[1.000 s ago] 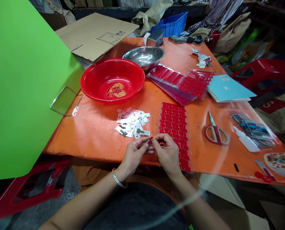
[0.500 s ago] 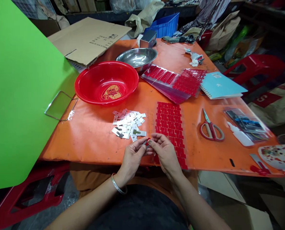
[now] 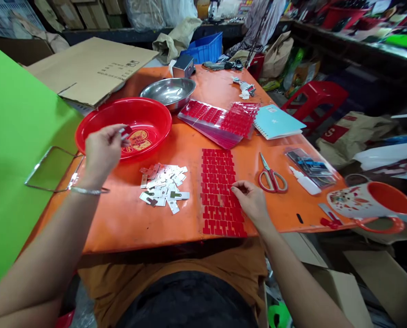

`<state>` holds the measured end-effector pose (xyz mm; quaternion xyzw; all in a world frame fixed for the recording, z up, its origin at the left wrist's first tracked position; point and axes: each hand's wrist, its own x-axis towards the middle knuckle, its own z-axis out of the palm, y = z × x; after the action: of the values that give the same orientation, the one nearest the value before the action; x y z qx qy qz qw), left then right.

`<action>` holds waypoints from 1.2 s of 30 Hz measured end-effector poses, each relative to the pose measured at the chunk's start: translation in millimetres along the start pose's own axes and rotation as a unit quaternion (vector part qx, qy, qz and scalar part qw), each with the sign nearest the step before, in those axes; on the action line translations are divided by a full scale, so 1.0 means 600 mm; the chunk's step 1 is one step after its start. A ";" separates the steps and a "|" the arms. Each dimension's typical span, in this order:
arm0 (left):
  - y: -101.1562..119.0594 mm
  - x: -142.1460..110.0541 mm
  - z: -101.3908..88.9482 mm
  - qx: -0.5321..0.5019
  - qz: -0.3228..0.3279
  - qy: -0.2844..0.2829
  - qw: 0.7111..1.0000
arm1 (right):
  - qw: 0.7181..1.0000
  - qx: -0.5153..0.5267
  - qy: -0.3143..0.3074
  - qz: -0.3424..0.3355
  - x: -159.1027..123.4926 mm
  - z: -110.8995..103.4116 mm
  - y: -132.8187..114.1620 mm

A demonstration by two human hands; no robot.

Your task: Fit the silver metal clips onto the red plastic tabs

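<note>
My left hand (image 3: 102, 150) is raised over the red plastic basin (image 3: 145, 104), pinching a small metal tab with a red piece on it (image 3: 126, 131). My right hand (image 3: 253, 200) rests its fingertips on the right edge of a clear sheet of red T-shaped stickers (image 3: 218, 191). Nothing shows in its fingers. A loose pile of metal tabs (image 3: 162, 184) lies on the orange table (image 3: 121, 223) between my hands, nearer the left one.
A steel bowl (image 3: 169, 91) and stacked red sticker sheets (image 3: 217, 123) lie beyond the basin. Scissors (image 3: 271, 178), a glue bottle (image 3: 304, 180), a blue notebook (image 3: 276, 122) and a patterned mug (image 3: 370, 205) stand to the right. A green board (image 3: 22, 136) rises at the left.
My hands have parted. The left one moved forward over the basin with the tab, and the right moved onto the sticker sheet. The view has swung, shifting the table left.
</note>
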<state>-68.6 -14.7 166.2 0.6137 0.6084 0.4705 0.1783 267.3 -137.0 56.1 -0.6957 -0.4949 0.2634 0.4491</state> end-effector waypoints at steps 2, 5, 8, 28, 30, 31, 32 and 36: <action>-0.017 0.050 -0.016 0.085 -0.035 0.025 0.995 | 0.998 -0.049 -0.030 -0.036 0.000 -0.003 0.003; -0.032 0.076 -0.024 0.213 -0.030 0.049 0.975 | 0.989 -0.093 -0.068 -0.094 -0.011 0.009 -0.003; -0.023 0.034 -0.006 0.242 0.094 0.060 0.964 | 0.978 -0.118 -0.100 -0.139 -0.022 0.027 -0.010; -0.003 -0.312 0.195 0.211 0.290 -0.299 0.884 | 0.929 -0.267 -0.138 -0.216 -0.017 0.063 -0.015; -0.002 -0.313 0.194 0.212 0.289 -0.298 0.885 | 0.930 -0.254 -0.131 -0.232 -0.026 0.066 -0.012; -0.002 -0.313 0.194 0.210 0.288 -0.297 0.886 | 0.932 -0.245 -0.125 -0.235 -0.027 0.068 -0.011; -0.002 -0.313 0.193 0.208 0.286 -0.297 0.887 | 0.937 -0.233 -0.117 -0.234 -0.027 0.069 -0.010; -0.004 -0.314 0.193 0.200 0.276 -0.297 0.892 | 0.972 -0.144 -0.079 -0.170 -0.016 0.059 -0.011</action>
<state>56.6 -145.8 39.2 0.8907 0.4146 0.1648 0.0873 232.2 -132.2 45.2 -0.6356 -0.6725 0.1637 0.3418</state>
